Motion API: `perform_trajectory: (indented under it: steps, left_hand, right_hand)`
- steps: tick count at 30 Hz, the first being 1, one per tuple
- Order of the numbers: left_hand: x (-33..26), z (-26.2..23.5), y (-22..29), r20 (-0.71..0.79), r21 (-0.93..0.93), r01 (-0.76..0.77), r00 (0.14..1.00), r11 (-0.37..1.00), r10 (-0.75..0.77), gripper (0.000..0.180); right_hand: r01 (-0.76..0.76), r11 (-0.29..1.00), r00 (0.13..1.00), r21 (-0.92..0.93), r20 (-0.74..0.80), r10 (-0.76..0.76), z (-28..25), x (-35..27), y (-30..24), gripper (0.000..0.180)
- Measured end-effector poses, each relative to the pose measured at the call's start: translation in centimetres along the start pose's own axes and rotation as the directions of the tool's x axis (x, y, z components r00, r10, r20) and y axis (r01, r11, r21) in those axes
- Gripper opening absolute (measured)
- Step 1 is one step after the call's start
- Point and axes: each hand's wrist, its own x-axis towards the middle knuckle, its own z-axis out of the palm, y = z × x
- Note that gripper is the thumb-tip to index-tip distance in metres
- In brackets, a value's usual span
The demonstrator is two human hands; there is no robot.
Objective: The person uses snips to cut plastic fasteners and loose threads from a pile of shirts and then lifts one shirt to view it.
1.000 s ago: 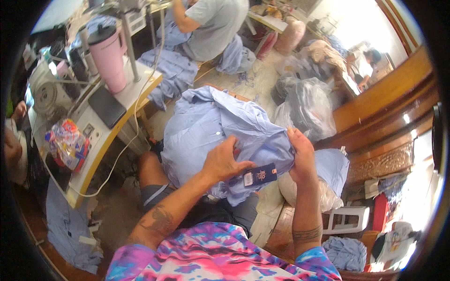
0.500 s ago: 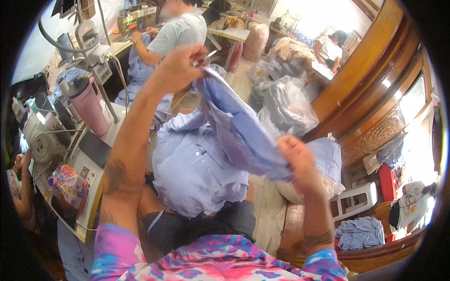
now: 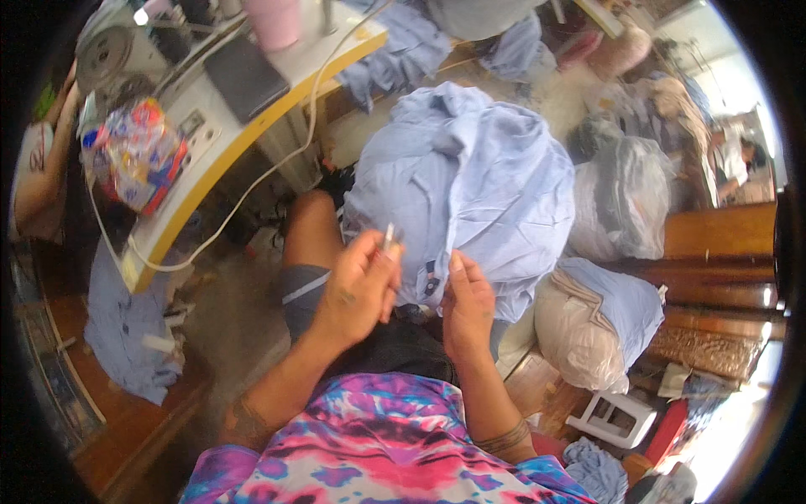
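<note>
A large bundle of light blue shirts (image 3: 504, 185) lies across my lap and rises in front of me. My right hand (image 3: 470, 311) is closed at its near side, thumb and fingers pinching an edge of the blue cloth beside a small dark label (image 3: 431, 273). To the left of it, my left hand (image 3: 361, 286) is closed around what look like small thread snips (image 3: 389, 236). Their metal tip points up, close to the cloth, and the rest is hidden in my fingers.
At left, a sewing table (image 3: 315, 92) with a yellow edge carries a dark phone (image 3: 245, 80), a pink tumbler (image 3: 274, 21) and a colourful plastic bag (image 3: 138, 155). A white cable (image 3: 281, 176) hangs off it. Right are clear plastic bags (image 3: 625, 193) and a white stool (image 3: 611, 419).
Both hands have come down and toward each other, from holding a shirt stretched between them to just above my lap. The view has tilted down and turned left; the cloth now rests on the bundle.
</note>
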Motion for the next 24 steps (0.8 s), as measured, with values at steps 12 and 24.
perform_trajectory:
  steps: [12, 24]
  left_hand:
    - [-0.5, 3.5, -1.8, -0.014, 0.326, -0.147, 0.987, 0.934, 0.160, 0.025]
    - [0.7, 3.3, -1.3, 0.020, 0.395, -0.131, 0.991, 0.909, 0.134, 0.024]
  right_hand:
    - [0.140, 0.968, 0.990, -0.207, 0.044, -0.134, -1.8, 0.8, 1.9, 0.026]
    - [0.209, 0.956, 0.977, -0.207, 0.087, -0.195, -1.3, 0.8, 2.0, 0.022]
